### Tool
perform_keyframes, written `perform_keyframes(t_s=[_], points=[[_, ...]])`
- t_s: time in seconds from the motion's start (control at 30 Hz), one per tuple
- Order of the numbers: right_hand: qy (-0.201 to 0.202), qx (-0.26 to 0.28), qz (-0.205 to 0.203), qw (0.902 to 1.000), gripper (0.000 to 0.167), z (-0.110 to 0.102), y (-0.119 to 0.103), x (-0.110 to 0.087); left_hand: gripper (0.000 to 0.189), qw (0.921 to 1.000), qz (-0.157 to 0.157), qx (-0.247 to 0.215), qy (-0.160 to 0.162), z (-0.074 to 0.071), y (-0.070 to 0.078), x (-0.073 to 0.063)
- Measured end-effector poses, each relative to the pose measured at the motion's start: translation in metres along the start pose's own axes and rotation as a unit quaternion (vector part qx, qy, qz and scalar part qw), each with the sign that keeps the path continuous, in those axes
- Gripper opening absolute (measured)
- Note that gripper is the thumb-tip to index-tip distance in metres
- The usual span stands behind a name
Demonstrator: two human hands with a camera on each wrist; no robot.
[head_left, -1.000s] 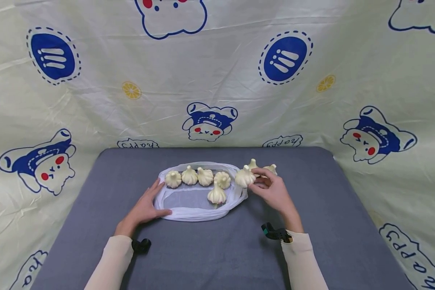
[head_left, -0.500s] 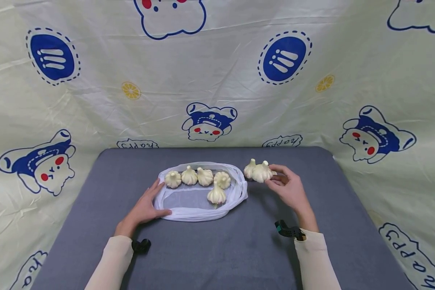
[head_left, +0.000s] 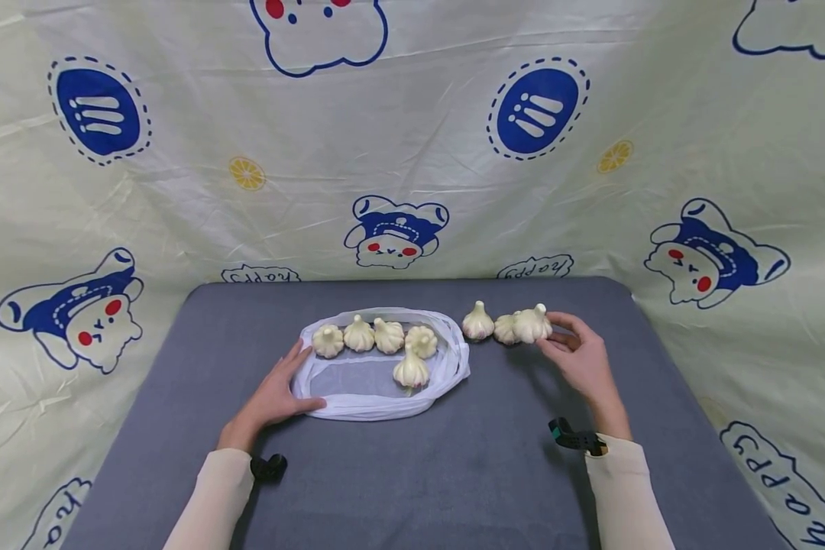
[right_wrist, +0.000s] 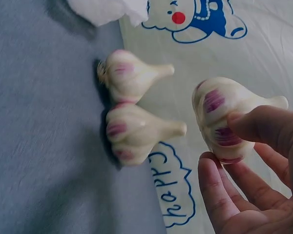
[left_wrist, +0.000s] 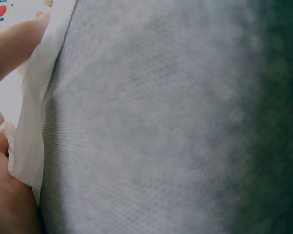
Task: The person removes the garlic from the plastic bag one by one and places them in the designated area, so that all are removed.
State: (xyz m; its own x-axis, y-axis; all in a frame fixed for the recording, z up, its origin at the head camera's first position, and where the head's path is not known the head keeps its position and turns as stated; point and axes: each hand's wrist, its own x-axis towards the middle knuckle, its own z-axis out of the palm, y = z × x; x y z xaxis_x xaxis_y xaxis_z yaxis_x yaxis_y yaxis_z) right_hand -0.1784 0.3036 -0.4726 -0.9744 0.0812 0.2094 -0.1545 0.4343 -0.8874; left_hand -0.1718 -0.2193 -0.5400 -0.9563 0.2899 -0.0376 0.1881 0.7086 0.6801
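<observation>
Several pale garlic bulbs [head_left: 360, 334] sit inside a white plastic bag [head_left: 378, 410], whose mouth is spread wide. At the bag's left end my left hand [head_left: 275, 391] rests with thumb and fingers spread against the rim; its fingers show only partly beside the film in the left wrist view. My right hand [head_left: 582, 360] pinches a garlic bulb [right_wrist: 217, 117] between thumb and fingers, above the table. Two other bulbs lie close by: one [head_left: 477, 321] just right of the bag, another [head_left: 505, 329] partly behind the held bulb in the head view.
A grey cloth covers the table [head_left: 399, 481]. Behind it and at both sides hangs a pale curtain [head_left: 412, 137] with blue cartoon prints. Each wrist wears a black strap device, such as the right one [head_left: 577, 438].
My right hand has carried its garlic bulb rightward, away from the bag's right rim and past the two loose bulbs. The left hand and the bag have stayed in place.
</observation>
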Motion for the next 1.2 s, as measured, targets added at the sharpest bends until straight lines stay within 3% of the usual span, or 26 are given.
perform_keyframes(t_s=[0.37, 0.67, 1.2], points=[[0.024, -0.024, 0.029, 0.9990, 0.050, -0.012, 0.025, -0.002, 0.106, 1.0000, -0.007, -0.004, -0.001, -0.001, 0.000, 0.000], [0.039, -0.055, 0.085, 0.9941, 0.052, -0.012, 0.045, 0.005, 0.105, 1.0000, -0.001, -0.002, 0.000, 0.000, -0.001, 0.000], [0.053, -0.085, 0.118, 0.9880, 0.050, -0.005, 0.069, 0.020, 0.105, 1.0000, 0.003, 0.004, -0.001, 0.002, -0.002, 0.000]])
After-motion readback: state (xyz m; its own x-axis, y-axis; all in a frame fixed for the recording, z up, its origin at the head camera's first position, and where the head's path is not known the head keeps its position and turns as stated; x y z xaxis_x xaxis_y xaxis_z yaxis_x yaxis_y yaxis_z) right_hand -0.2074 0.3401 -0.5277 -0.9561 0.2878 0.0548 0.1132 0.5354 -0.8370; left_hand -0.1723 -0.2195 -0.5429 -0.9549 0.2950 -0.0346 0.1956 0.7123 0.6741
